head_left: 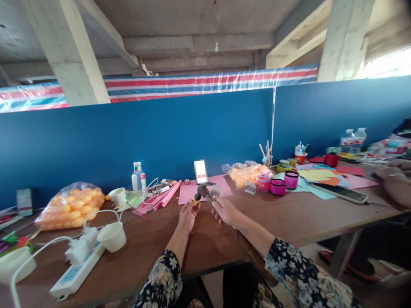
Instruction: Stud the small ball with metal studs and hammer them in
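Observation:
My right hand [226, 210] is closed around the handle of a claw hammer [209, 197], whose dark head points up and to the left. My left hand [189, 216] pinches a small yellow object [194, 201] with its fingertips, close beside the hammer head. What the yellow object is, and whether the hammer touches it, I cannot make out. Both hands are above the brown table [205, 244], with a pink paper sheet [183, 194] lying behind them. A small clear piece [215, 190] shows on the paper just beyond the hammer.
Bags of orange balls stand left [75, 207] and right [247, 173]. At front left are a power strip [78, 269] and a white cup [112, 236]. A phone [340, 192] lies near coloured paper at right. Another person's arm [396, 188] rests at the far right.

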{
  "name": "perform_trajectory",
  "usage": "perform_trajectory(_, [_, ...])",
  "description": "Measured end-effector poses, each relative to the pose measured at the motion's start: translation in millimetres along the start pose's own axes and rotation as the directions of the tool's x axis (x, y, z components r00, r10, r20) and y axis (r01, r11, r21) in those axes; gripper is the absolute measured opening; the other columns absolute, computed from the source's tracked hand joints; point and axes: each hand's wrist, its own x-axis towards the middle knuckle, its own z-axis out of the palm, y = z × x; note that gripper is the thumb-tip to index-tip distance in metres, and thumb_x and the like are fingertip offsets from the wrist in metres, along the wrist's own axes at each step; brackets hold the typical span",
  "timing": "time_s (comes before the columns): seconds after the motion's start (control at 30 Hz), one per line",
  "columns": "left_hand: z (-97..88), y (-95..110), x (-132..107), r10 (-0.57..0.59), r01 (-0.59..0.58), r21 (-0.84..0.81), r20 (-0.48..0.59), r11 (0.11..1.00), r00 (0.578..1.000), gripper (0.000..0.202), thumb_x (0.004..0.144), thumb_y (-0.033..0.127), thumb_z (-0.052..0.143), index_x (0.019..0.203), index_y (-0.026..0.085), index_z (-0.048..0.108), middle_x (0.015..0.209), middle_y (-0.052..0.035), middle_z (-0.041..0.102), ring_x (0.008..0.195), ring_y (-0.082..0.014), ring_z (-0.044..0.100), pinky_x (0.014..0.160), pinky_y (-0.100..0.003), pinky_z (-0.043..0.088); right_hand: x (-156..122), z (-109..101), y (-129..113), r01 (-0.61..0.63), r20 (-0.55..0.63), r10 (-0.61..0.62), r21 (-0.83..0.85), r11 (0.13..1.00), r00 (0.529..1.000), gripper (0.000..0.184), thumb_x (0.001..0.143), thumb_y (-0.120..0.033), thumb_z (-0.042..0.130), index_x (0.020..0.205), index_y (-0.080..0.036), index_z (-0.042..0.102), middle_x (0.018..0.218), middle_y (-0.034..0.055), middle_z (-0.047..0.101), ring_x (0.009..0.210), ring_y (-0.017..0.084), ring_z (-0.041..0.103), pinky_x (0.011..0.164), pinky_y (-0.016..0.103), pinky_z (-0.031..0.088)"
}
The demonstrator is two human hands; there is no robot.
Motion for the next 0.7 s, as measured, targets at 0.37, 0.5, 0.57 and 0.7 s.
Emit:
perform_trajectory(0.37, [-3.4,-2.0,3.1,0.0,0.0,0.013,0.01,1.0,1.0,0.009,0.069,0.015,0.062,0.077,0.01,0.059,0.078,-0.0083,0.066,0.073,-0.0159,0.064,0.074,-0.028,0.051,-1.0,1.2,-0.7,0.037,0.023,-0.036,-0.033,0.999,0.999,0.02,0.084,-0.034,0.034,0.078,-0.017,0.043,0.064,-0.0012,0.05,0.042,0.004,0.044,0.032,0.012,0.034])
perform_trajectory(0.5, [-4.2,-1.3,2.5,0.017,-0.017,-0.015,0.006,1.0,1.0,0.01,0.071,0.016,0.061,0.08,0.012,0.06,0.079,-0.0066,0.067,0.075,-0.015,0.064,0.077,-0.029,0.05,-1.1,2.3,1.8,0.049,-0.002,-0.049,-0.024,0.999,0.999,0.02,0.085,-0.033,0.032,0.079,-0.018,0.042,0.065,-0.0015,0.05,0.043,0.004,0.045,0.032,0.011,0.034])
perform_trajectory(0.57, [-3.9,-1.1,1.5,0.023,-0.023,-0.026,0.015,0.999,1.0,0.009,0.071,0.016,0.061,0.079,0.012,0.06,0.079,-0.0062,0.067,0.075,-0.0153,0.064,0.077,-0.029,0.05,-1.3,3.2,3.2,0.047,-0.009,-0.047,-0.023,0.999,0.999,0.019,0.085,-0.032,0.031,0.079,-0.018,0.041,0.065,-0.0014,0.05,0.043,0.004,0.044,0.031,0.011,0.034])
perform_trajectory(0.7, [-2.5,-0.6,-0.3,-0.003,0.003,-0.016,0.02,1.0,1.0,0.01,0.07,0.017,0.062,0.078,0.011,0.06,0.078,-0.008,0.066,0.073,-0.0166,0.064,0.073,-0.03,0.052,-0.7,3.8,4.5,0.018,0.006,-0.017,-0.036,0.999,1.0,0.019,0.085,-0.032,0.032,0.077,-0.017,0.041,0.064,-0.0013,0.05,0.042,0.004,0.044,0.031,0.011,0.034])
